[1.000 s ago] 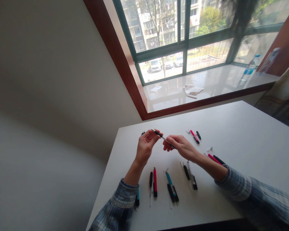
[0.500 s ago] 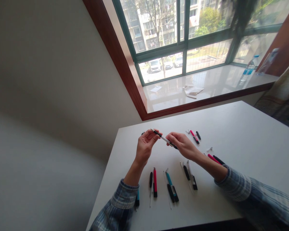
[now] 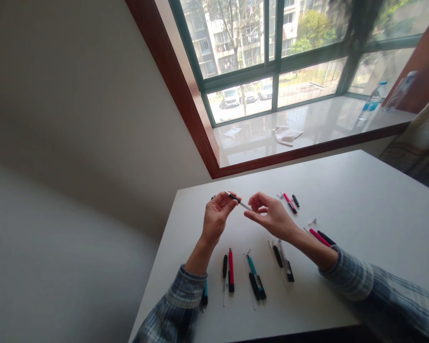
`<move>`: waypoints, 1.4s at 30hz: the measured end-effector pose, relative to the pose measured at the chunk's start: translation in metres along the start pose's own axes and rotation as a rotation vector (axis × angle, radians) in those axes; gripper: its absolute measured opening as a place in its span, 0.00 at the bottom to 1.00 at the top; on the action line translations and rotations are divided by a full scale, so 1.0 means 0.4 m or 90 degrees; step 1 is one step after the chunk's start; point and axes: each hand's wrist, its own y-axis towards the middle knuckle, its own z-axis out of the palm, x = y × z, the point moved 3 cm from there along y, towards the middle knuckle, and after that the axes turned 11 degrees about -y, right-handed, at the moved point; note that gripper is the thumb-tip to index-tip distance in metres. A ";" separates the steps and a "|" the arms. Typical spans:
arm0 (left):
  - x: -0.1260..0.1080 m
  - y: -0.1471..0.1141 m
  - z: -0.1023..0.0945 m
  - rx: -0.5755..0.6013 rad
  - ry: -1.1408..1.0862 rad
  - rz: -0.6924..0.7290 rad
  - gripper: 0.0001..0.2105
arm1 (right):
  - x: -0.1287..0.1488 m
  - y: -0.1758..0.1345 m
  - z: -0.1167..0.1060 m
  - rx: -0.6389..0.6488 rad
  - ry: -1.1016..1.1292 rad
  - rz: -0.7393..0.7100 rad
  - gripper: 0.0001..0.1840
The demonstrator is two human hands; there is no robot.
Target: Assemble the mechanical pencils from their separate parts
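My left hand [image 3: 216,215] pinches a black-and-white pen [image 3: 243,205] near its black tip end, above the white table [image 3: 329,181]. The pen slants, tip up to the left. My right hand [image 3: 270,214] is at the pen's other end, its thumb and fingers apart around it; the pen's rear end is hidden by that hand. On the table below lie pen parts: a red barrel [image 3: 230,271], a teal barrel [image 3: 255,276] and a white barrel [image 3: 286,259], with black pieces and thin refills beside them. Another teal piece [image 3: 205,293] is partly covered by my left sleeve.
Beyond my right hand lie a pink-and-black pen barrel [image 3: 289,203] and a black grip [image 3: 295,200]. Another pink barrel [image 3: 319,236] is partly behind my right forearm. A wall stands on the left. On the windowsill are a cloth [image 3: 288,135] and a water bottle [image 3: 372,101].
My right thumb and fingers have spread apart, letting go of the pen's rear part. My left hand keeps its hold on the pen, nearly still.
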 end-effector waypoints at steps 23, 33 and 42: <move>0.007 0.001 -0.003 0.016 -0.014 -0.002 0.12 | 0.017 0.000 0.000 0.024 -0.029 -0.026 0.21; 0.009 0.003 -0.003 0.021 -0.011 0.010 0.11 | 0.014 -0.001 -0.002 -0.024 -0.107 -0.054 0.20; -0.005 0.007 -0.001 0.004 -0.001 0.012 0.11 | 0.030 -0.009 -0.010 -0.049 -0.162 -0.125 0.11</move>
